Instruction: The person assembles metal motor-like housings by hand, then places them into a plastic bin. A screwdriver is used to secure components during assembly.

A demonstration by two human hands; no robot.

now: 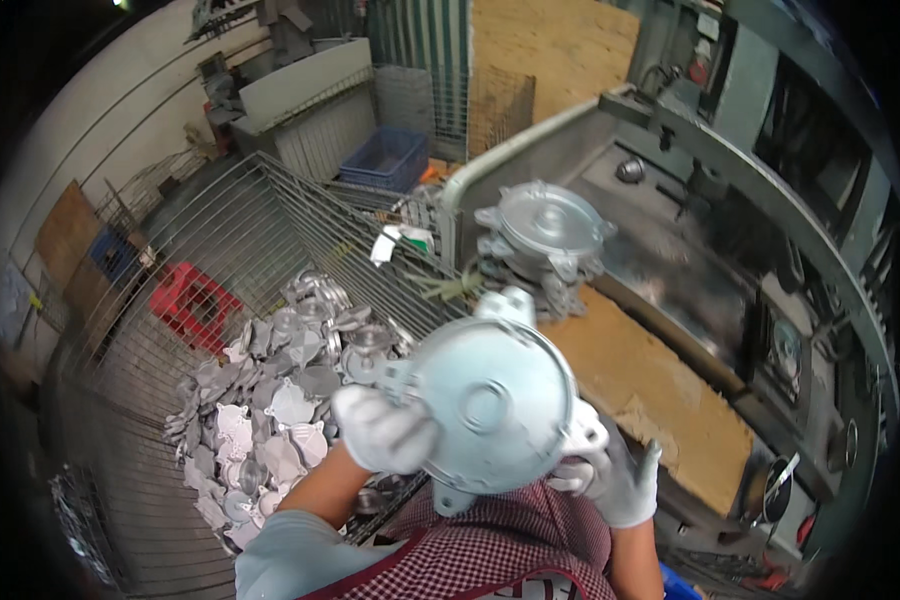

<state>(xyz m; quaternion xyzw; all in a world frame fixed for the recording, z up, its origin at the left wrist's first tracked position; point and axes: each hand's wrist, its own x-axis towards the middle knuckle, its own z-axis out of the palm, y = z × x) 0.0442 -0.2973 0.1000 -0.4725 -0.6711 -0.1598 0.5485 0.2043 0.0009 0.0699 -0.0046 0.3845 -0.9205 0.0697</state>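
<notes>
Round grey cast-metal cover (pixel 490 405) was held chest-high above wire-mesh cage (pixel 270 215), gripped by white-gloved left hand (pixel 382 430) at left rim, white-gloved right hand (pixel 610 478) clasped under right edge. Stacked similar castings (pixel 548 240) behind.

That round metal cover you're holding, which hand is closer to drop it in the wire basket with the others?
Probably the left hand. It grips the round metal cover on the side nearest the wire basket of castings. The right hand holds the far edge, by the wooden board.
</notes>
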